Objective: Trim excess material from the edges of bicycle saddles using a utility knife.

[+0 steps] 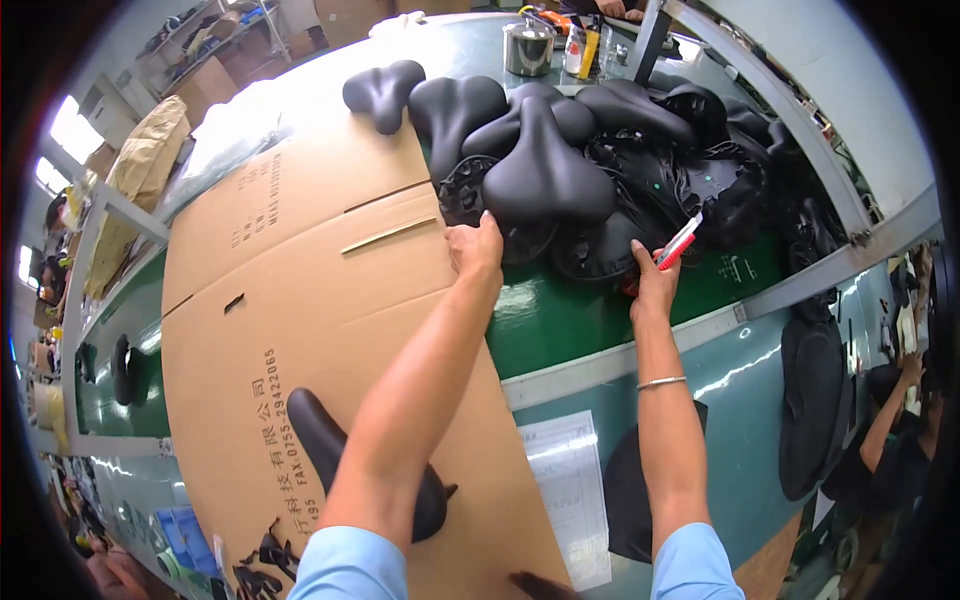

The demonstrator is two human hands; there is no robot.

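Note:
A large flattened cardboard box (400, 330) lies across the bench. My left hand (477, 246) is closed on its right edge, fingers curled, beside a heap of black bicycle saddles. Closest to that hand is a wide black saddle (548, 175), resting on others. In my right hand (655, 285) is a red-and-white utility knife (677, 245), pointing up and away. That hand hovers at the near side of the heap, by upturned saddle covers (700, 180) with gathered edges. A narrow black saddle (325, 430) lies on the cardboard, partly behind my left forearm.
A metal rail (600, 371) crosses the bench's near side, and a grey frame post (770, 90) slants at the right. Behind the heap stand a steel pot (528, 48) and bottles (582, 50). A printed sheet (568, 490) lies nearer me. Other people work at both sides.

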